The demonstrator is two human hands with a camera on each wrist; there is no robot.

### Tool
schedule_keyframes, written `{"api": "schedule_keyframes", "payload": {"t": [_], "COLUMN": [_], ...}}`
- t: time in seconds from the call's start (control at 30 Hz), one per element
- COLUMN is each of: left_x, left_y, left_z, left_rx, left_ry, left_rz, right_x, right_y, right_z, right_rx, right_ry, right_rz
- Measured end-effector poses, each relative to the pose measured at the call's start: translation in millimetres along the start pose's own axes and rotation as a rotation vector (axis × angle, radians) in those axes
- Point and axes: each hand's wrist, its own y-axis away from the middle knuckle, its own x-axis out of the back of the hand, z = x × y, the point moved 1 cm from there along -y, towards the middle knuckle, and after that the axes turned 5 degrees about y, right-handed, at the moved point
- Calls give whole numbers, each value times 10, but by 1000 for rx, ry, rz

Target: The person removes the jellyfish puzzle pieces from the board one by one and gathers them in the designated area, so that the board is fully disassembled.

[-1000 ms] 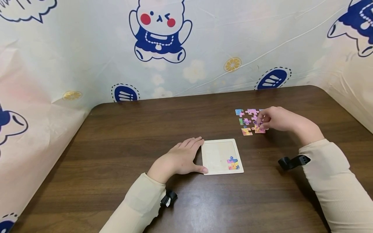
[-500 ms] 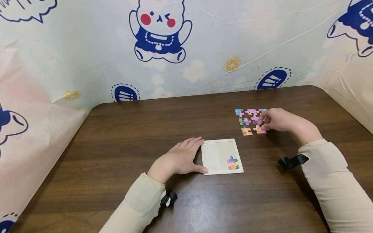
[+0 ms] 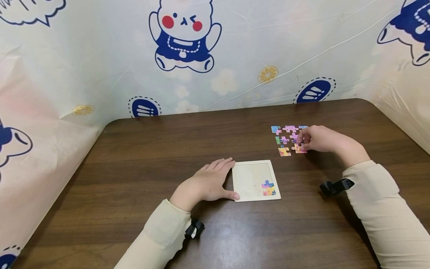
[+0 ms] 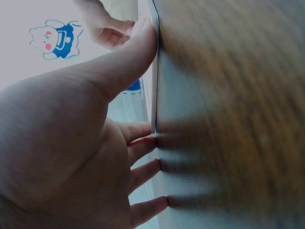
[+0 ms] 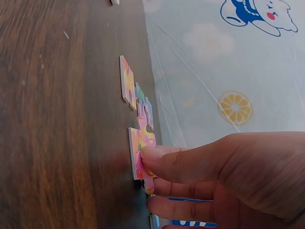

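My left hand (image 3: 209, 184) lies with fingers extended along the left side of a square, pale puzzle tray (image 3: 250, 183). Its thumb (image 4: 136, 45) rests on the tray's near left corner, and the fingertips touch the table by the far left corner. Joined puzzle pieces (image 3: 268, 188) fill the tray's near right corner. Farther right, my right hand (image 3: 320, 139) pinches a pink-and-yellow puzzle piece (image 5: 143, 143) between thumb and index finger. Whether that piece is off the table is unclear. Several loose pieces lie around it, some partly hidden by the hand.
A yellow piece (image 3: 284, 152) lies left of the pinched one; a blue-and-pink piece (image 3: 276, 129) and a pink piece (image 3: 290, 129) lie behind. The brown wooden table (image 3: 161, 149) ends at a printed cloth backdrop (image 3: 235, 48).
The pinched piece has shifted slightly right, away from the yellow piece, with the right hand on it. The left hand and tray have stayed in place.
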Motion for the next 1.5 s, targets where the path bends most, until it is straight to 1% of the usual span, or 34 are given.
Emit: {"api": "schedule_keyframes", "payload": {"t": [0.2, 0.4, 0.53, 0.63, 0.73, 0.97, 1.03, 1.2, 1.33, 1.4, 1.5], "left_x": [0, 9, 14, 22, 15, -71, -71, -30, -43, -53, -59], "left_y": [-1, 4, 16, 32, 25, -49, -46, -4, -10, -14, -19], "left_z": [8, 20, 22, 18, 7, -58, -50, -5, -30, -41, -48], "left_rx": [3, 4, 8, 11, 8, -6, -6, -3, 4, 3, 2], "left_ry": [-2, 3, 9, 7, 8, -5, -2, 6, -10, -14, -11], "left_rz": [-6, -7, -8, -10, -5, 5, 5, -5, -5, -3, -1], "right_x": [-5, 4, 25, 57, 87, 111, 93, 23, -29, -64, -124], "right_y": [2, 11, 22, 32, 50, 90, 98, 140, 195, 224, 262], "right_z": [-15, -55, -113, -188, -264, -436, -477, -607, -749, -809, -880], "right_rx": [-29, -36, -55, -64, -56, 5, 22, 84, 132, 156, 196], "right_ry": [0, 27, 40, 29, 17, -38, -40, 8, 38, 21, -41], "right_rz": [-14, -13, -9, -6, 7, 54, 65, 98, 125, 133, 125]}}
